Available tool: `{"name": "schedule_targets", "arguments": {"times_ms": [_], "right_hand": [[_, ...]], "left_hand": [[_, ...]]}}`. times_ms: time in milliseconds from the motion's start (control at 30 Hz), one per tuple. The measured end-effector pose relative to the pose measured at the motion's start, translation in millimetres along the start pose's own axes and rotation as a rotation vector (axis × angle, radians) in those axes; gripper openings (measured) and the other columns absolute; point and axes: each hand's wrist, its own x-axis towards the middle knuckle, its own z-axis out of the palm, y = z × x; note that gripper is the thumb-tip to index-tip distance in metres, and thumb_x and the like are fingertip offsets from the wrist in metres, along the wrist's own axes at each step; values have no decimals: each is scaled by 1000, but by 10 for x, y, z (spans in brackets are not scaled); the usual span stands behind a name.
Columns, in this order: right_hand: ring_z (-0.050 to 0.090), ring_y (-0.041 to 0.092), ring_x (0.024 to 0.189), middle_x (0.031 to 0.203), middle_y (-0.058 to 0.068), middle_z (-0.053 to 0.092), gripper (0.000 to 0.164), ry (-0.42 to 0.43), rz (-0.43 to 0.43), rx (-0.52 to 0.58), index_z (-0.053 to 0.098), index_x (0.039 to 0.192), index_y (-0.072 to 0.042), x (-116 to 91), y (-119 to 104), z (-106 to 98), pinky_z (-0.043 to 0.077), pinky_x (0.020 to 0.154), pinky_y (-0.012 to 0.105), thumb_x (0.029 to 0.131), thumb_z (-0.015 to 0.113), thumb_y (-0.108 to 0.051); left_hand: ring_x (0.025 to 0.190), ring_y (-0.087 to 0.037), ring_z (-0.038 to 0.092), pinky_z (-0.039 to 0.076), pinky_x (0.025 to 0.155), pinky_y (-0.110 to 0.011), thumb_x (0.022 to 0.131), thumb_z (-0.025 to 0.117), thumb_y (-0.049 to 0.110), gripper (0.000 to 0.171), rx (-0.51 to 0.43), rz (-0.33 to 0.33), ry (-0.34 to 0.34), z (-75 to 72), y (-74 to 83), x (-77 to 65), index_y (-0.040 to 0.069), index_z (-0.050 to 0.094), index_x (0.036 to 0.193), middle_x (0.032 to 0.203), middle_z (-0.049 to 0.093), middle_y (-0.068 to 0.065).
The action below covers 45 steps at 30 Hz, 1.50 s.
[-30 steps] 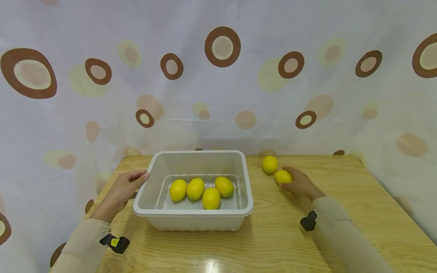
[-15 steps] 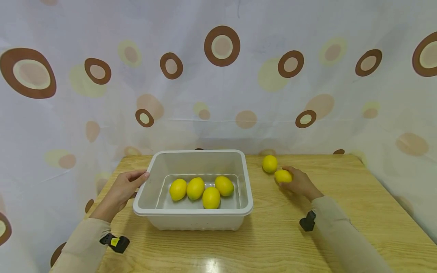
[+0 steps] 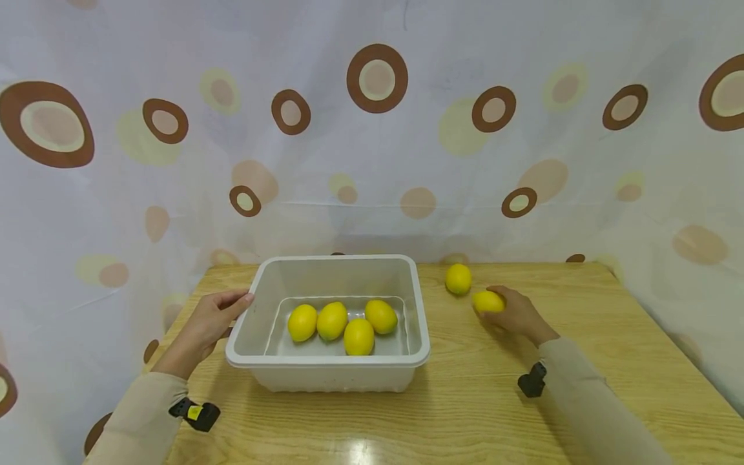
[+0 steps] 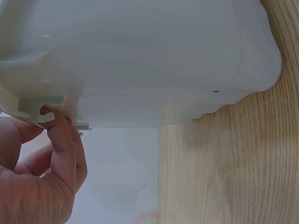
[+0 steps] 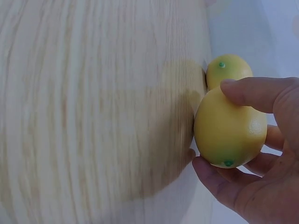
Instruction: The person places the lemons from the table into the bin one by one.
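My right hand [image 3: 517, 314] grips a yellow lemon [image 3: 488, 301] on the right half of the table; in the right wrist view the thumb lies over this lemon [image 5: 229, 128] and the fingers curl under it. A second lemon [image 3: 458, 279] lies just behind, near the table's back edge. My left hand [image 3: 210, 321] pinches the left rim of a white plastic tub [image 3: 328, 361]. Seen from the left wrist, the fingers [image 4: 65, 154] hook beneath the rim, against the tub's outer wall [image 4: 140, 56]. Several lemons [image 3: 332, 321] lie on the tub's floor.
A wooden table [image 3: 476, 413] carries everything. Behind it and along both sides hangs a pale curtain [image 3: 325, 168] with brown rings, close to the table's back edge. Black wrist cameras [image 3: 200, 414] are strapped over both sleeves.
My right hand has shifted slightly right with its lemon, widening the gap to the lemon behind. The left hand and the tub have stayed in place.
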Motion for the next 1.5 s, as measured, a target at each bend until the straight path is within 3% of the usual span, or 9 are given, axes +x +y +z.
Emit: {"name": "schedule_targets", "arguments": {"times_ms": [300, 500, 700, 1000, 1500], "right_hand": [[52, 47, 108, 134, 36, 44, 69, 22, -6, -7, 38, 140, 9, -166, -7, -198, 48, 84, 55, 88, 68, -25], [54, 47, 106, 131, 36, 47, 66, 75, -68, -79, 40, 137, 11, -184, -90, -381, 47, 85, 57, 88, 69, -23], [53, 47, 108, 133, 35, 46, 67, 91, -134, -74, 39, 139, 9, -178, -297, -540, 47, 86, 58, 89, 69, -23], [55, 41, 107, 136, 29, 47, 64, 92, -219, -82, 41, 140, 6, -114, -827, -703, 47, 87, 54, 89, 69, -22], [57, 29, 99, 131, 16, 55, 62, 52, -439, -82, 47, 138, -1, 37, -1968, -711, 51, 85, 43, 84, 74, -17]], "left_hand": [[92, -7, 62, 57, 79, -34, 99, 51, 35, 58, 6, 1, 3, -10, 5, -19, -2, 40, 143, 133, 51, -23], [94, -7, 61, 57, 79, -34, 100, 51, 35, 59, 2, 2, -3, -15, 11, -22, -2, 39, 144, 134, 50, -24], [93, -7, 61, 57, 77, -32, 100, 51, 34, 58, 7, 7, 1, -9, 12, -18, -3, 39, 143, 133, 51, -23], [92, -7, 61, 57, 76, -32, 100, 51, 33, 57, 10, 12, 7, -4, 8, -10, -3, 40, 143, 132, 52, -23], [96, -10, 61, 57, 78, -33, 100, 50, 33, 57, 17, 2, 9, 16, 24, -16, -3, 40, 143, 135, 50, -24]]}}
